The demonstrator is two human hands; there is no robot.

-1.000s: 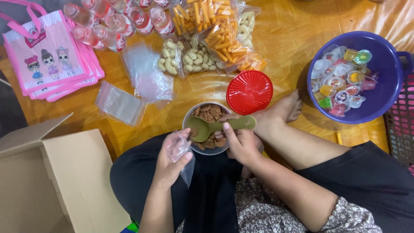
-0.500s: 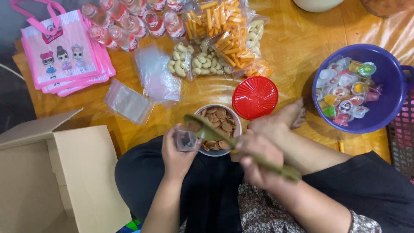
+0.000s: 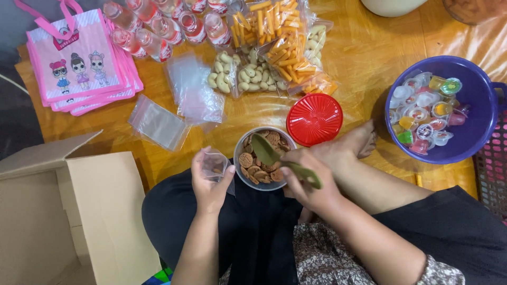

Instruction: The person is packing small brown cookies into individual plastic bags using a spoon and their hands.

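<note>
Green plastic runs through my right hand (image 3: pixel 311 182): my fingers are closed around the handle of a green scoop (image 3: pixel 282 161), and its bowl points up and to the left, over the open round tin of small brown cookies (image 3: pixel 261 158). The scoop's bowl sits just above the cookies; I cannot tell whether it touches them. My left hand (image 3: pixel 210 182) is closed on a small clear plastic bag (image 3: pixel 215 164), pinched between thumb and fingertips with its mouth upward, just beside the tin's left rim. The tin sits between my two hands, right in front of my lap.

Just past the tin, to its upper right, the red ribbed lid (image 3: pixel 315 119) lies flat on the yellow-orange floor covering (image 3: pixel 364 58). My bare foot (image 3: pixel 356 145) rests beside the lid. Farther left, loose clear bags (image 3: pixel 158 124) lie flat, and another pile of them (image 3: pixel 195 92) is near packets of pale cashew-shaped snacks (image 3: pixel 237 74) and orange stick snacks (image 3: pixel 280 39). Small bottles with red labels (image 3: pixel 158 21) line the top edge. Pink cartoon gift bags (image 3: pixel 79 66) are stacked at upper left. A purple basin of jelly cups (image 3: pixel 441 113) stands well to the right, and an open cardboard box (image 3: pixel 63 211) is at my left side.
</note>
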